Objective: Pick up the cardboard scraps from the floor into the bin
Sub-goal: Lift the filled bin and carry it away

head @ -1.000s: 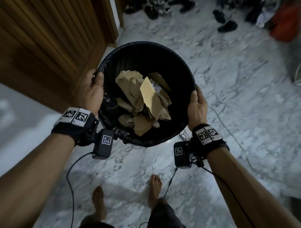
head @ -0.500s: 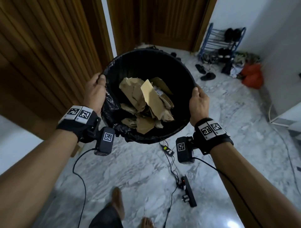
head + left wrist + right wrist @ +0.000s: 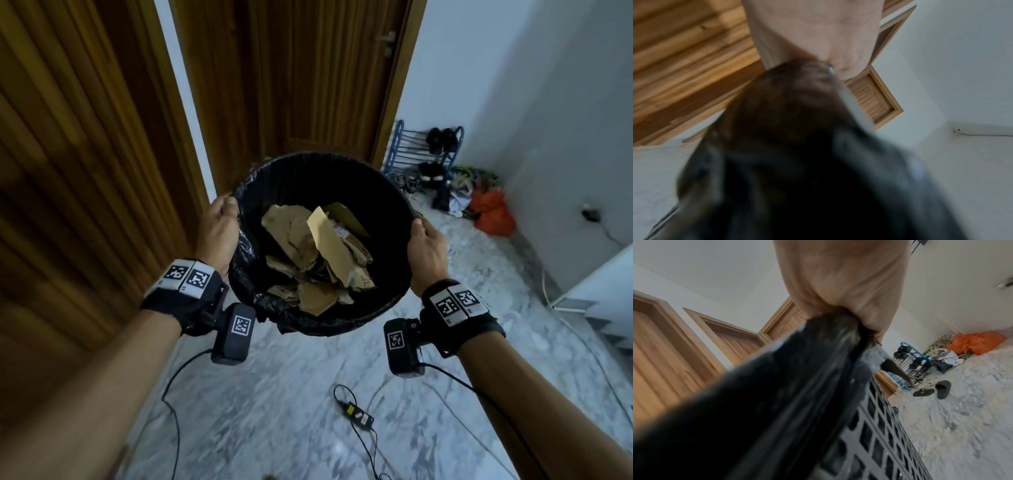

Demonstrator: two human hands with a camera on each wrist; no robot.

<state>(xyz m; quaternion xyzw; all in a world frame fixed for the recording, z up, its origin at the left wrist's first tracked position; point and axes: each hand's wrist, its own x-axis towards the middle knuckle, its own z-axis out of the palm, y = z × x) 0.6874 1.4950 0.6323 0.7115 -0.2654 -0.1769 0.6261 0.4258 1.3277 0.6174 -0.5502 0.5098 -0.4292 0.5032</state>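
Scraps (image 3: 318,253): piled loose in the bottom of the bin, centre of the head view; torn brown cardboard, one paler strip (image 3: 330,241) propped upright on top.
Feel of scraps: likely light and stiff, ragged edges; probably shift and rattle if tipped, nothing fragile.
Bin (image 3: 373,192): round, black, lifted clear of the floor, mouth tilted toward the camera, centre frame.
Liner (image 3: 270,305): thin black plastic, bunched and slack over the near rim; likely slippery under fingers, could slide off the rim.
Bin wall (image 3: 875,431): open lattice of square holes in the right wrist view, lower centre; rigid plastic by the look, good to grip at the rim.
Weight: judged light, bin plus cardboard; two hands more for balance than load.
Left hand (image 3: 219,226): on the left rim, fingers curled over the edge and liner, holding.
Right hand (image 3: 426,253): on the right rim opposite, thumb on top, fingers hidden under the edge, holding.
Left wrist view: blurred palm (image 3: 813,32) above dark liner; nothing finer readable.
Best hold: opposite sides of the rim as now, pinching liner and rim together so the plastic stays put.
Floor (image 3: 291,411): grey-white marble, lower frame; no scraps visible on the part shown.
Adapter (image 3: 354,413): black, with cable, on the floor at lower centre.
Door (image 3: 308,85): brown wood, upper centre.
Rack (image 3: 423,154): blue, shoes on it, right of centre by the wall.
Cloth (image 3: 491,214): orange heap, right edge beside the rack.
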